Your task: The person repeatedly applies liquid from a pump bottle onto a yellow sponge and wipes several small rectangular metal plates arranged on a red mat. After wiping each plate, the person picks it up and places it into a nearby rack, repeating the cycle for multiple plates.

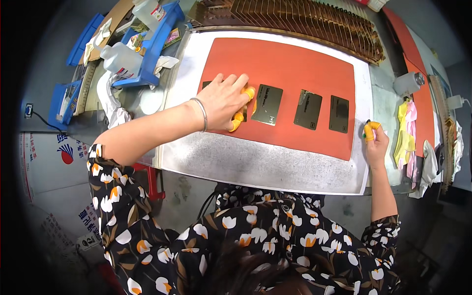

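Note:
My left hand (pixel 222 101), with yellow finger cots on the thumb and one finger, reaches over a dark card (pixel 244 114) on the red mat (pixel 275 54). Thumb and cotted finger are at the card's right side, and the hand covers most of it. To its right lie a dark glossy card (pixel 267 104), another dark card (pixel 308 109) and a narrower-looking one (pixel 339 114). My right hand (pixel 377 140), also in yellow finger cots, is closed in a pinch at the board's right edge. A small dark bit shows at its fingertips, too small to name.
The mat rests on a white-grey board (pixel 236 162). Behind it stands a brown slotted rack (pixel 295 19). A blue tray (pixel 160 42) with clear bottles stands at left. At right are a bottle with a dark cap (pixel 409 83) and yellow and pink cloths (pixel 405 130).

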The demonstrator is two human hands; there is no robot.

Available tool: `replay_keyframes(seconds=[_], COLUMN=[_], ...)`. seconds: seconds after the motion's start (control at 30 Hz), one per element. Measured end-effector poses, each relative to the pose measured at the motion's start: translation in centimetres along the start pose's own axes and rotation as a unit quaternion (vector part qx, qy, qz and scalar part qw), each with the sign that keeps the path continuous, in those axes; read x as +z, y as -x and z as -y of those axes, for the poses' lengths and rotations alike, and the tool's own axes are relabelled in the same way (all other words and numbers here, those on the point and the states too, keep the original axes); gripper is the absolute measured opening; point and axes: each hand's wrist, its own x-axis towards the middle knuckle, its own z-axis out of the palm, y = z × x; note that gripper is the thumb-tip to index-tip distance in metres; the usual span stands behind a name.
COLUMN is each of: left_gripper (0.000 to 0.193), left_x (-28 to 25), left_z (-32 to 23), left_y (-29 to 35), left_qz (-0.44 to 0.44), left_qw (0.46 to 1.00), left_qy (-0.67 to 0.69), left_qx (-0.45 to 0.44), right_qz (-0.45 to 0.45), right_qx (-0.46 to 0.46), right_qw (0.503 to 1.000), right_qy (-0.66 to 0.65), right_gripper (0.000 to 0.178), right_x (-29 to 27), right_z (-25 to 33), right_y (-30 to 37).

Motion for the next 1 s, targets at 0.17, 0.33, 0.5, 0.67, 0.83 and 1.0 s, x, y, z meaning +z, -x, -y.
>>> replay_keyframes(seconds=[0.17, 0.33, 0.5, 0.67, 0.83, 1.0], left_gripper=[0.072, 0.090, 0.105, 0.078, 0.064, 0.067], left_x=[0.5, 3.6, 4.3, 3.5, 1.2, 0.2], left_z=[1.2, 3.6, 6.8, 6.3, 3.4, 2.4], left_y=[0.7, 2.8, 4.9, 4.6, 5.2, 5.9], left_qz=[-0.124, -0.113, -0.086, -0.028, 0.025, 0.011], left_qw=[0.974, 0.954, 0.987, 0.982, 0.992, 0.985], left_qy=[0.191, 0.279, 0.119, 0.145, 0.039, 0.037], left_qx=[-0.004, -0.005, -0.070, -0.115, -0.119, -0.167], right_qz=[-0.009, 0.001, 0.002, -0.049, -0.059, -0.033], right_qx=[0.001, 0.003, 0.019, 0.048, 0.050, 0.044], right_qw=[1.000, 1.000, 1.000, 0.996, 0.992, 0.992], right_qy=[-0.013, 0.006, -0.005, -0.063, -0.102, -0.113], right_gripper=[0.010, 0.010, 0.008, 0.010, 0.013, 0.011], right_x=[0.1, 0.1, -0.2, 0.3, 0.4, -0.2], right_z=[-0.4, -0.2, -0.6, -0.1, 0.0, -1.5], right_y=[0.0, 0.1, 0.2, 0.2, 0.1, -0.1])
